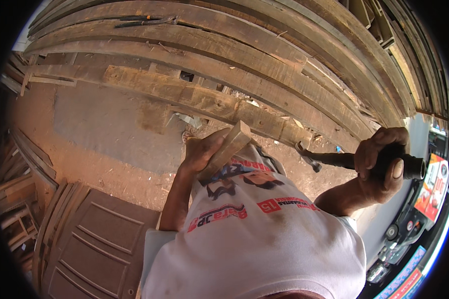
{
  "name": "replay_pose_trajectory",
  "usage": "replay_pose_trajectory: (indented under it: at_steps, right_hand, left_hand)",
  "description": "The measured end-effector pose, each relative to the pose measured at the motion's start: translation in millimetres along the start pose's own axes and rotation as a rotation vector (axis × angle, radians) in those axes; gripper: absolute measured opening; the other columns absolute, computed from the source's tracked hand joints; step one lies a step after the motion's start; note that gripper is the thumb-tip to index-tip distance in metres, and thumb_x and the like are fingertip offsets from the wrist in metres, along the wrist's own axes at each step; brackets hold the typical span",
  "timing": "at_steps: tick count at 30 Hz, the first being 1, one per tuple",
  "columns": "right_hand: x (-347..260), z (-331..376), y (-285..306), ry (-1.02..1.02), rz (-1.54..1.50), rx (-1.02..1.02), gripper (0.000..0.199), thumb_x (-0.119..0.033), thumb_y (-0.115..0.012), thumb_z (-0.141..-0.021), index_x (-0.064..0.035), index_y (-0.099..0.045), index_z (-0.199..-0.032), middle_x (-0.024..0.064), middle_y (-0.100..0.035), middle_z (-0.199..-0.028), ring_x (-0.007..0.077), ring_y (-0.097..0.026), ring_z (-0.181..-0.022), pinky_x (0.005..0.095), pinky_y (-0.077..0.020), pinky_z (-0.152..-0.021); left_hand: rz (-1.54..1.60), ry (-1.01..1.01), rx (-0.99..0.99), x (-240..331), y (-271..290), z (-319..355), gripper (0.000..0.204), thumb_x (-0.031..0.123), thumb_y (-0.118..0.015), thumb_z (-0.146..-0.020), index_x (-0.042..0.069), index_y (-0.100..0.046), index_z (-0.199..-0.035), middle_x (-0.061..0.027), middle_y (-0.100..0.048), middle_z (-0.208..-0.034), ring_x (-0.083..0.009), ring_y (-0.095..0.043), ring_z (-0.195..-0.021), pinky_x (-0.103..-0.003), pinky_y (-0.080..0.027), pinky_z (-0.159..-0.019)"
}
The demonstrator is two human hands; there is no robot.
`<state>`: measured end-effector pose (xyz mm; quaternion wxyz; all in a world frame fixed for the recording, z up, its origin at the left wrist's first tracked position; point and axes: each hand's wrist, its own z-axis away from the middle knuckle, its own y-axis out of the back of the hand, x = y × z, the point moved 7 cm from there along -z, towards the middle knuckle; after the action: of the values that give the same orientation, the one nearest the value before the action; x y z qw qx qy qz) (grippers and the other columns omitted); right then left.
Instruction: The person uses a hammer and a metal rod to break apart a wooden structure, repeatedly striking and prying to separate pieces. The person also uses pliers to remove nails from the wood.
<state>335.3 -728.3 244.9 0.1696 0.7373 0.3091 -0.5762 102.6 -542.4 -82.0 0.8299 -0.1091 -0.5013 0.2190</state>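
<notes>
My left hand (202, 152) is wrapped around a short, pale brown, squared length of wood (227, 149), fingers on its far side and thumb on the near face, holding it tilted with its upper end pointing up and to my right. The lower end sits against my chest, against the white printed T-shirt (254, 234) I am wearing. My right hand (381, 162) is closed tight around the black rubber-like grip of a dark metal claw hammer (334, 159); the handle lies nearly level, its butt sticking out past my fist to the right, and the head (304, 152) points left toward the wood piece, near it but not touching. Just beyond both hands a long, weathered brown timber beam (199, 97) with knots and dark stains runs across on a slant, its right end just above the hammer head. Behind it, a stack of long grey-brown planks (264, 45) leans in curved rows across the top of the view. Below the beam the ground is reddish-brown dirt with a flat grey patch (105, 124). At lower left a dark brown panelled wooden door (95, 239) lies flat, with more thin boards (20, 199) piled beside it at the left edge.
</notes>
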Motion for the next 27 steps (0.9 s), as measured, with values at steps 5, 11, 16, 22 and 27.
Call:
replay_pose_trajectory:
  at_steps: [5, 11, 16, 22, 27]
  right_hand:
    - [30, 12, 46, -0.28, 0.347, 0.068, 0.044, -0.039, -0.075, -0.092, 0.0027, -0.061, -0.1, 0.0043, -0.058, -0.065, 0.0083, -0.046, -0.046, 0.0225, -0.0347, -0.042]
    - [137, 56, 51, -0.504, 1.026, -0.158, 0.034, -0.03, -0.078, -0.093, -0.0003, -0.063, -0.094, 0.0061, -0.056, -0.063, 0.0128, -0.05, -0.058, 0.0348, -0.0424, -0.053]
    - [160, 57, 60, -0.515, 1.017, -0.002, 0.034, -0.027, -0.078, -0.095, 0.0009, -0.06, -0.089, 0.007, -0.059, -0.065, 0.0116, -0.052, -0.06, 0.0321, -0.043, -0.054]
    - [177, 61, 69, -0.387, 1.01, 0.127, 0.036, -0.03, -0.077, -0.096, 0.002, -0.062, -0.088, 0.0072, -0.059, -0.066, 0.0143, -0.05, -0.061, 0.0341, -0.0435, -0.056]
    - [210, 61, 97, -0.476, 1.063, 0.058, 0.044, -0.037, -0.074, -0.098, 0.0023, -0.064, -0.081, 0.002, -0.053, -0.065, 0.013, -0.043, -0.061, 0.0346, -0.0384, -0.057]
  left_hand:
    - [0.032, -0.221, -0.103, 24, -51, -41, 0.099, 0.068, -0.068, -0.091, 0.0, -0.039, -0.158, -0.0136, -0.068, -0.128, -0.0215, -0.069, -0.107, -0.034, -0.055, -0.093]
    - [-0.266, 0.061, 0.155, 9, -29, -43, 0.092, 0.077, -0.043, -0.098, 0.004, -0.046, -0.154, -0.0174, -0.057, -0.147, -0.0256, -0.052, -0.135, -0.036, -0.037, -0.115]
    - [-0.236, -0.031, -0.058, -2, -22, -58, 0.082, 0.07, -0.033, -0.104, 0.006, -0.056, -0.148, -0.0184, -0.053, -0.154, -0.0311, -0.047, -0.144, -0.038, -0.029, -0.121]
    - [-0.42, -0.01, 0.065, 4, 5, -49, 0.089, 0.074, -0.03, -0.103, 0.002, -0.056, -0.148, -0.0209, -0.053, -0.153, -0.034, -0.048, -0.142, -0.039, -0.03, -0.12]
    - [-0.345, -0.049, -0.001, 31, 13, -37, 0.093, 0.078, -0.034, -0.1, 0.001, -0.058, -0.145, -0.022, -0.058, -0.147, -0.0335, -0.052, -0.138, -0.039, -0.034, -0.118]
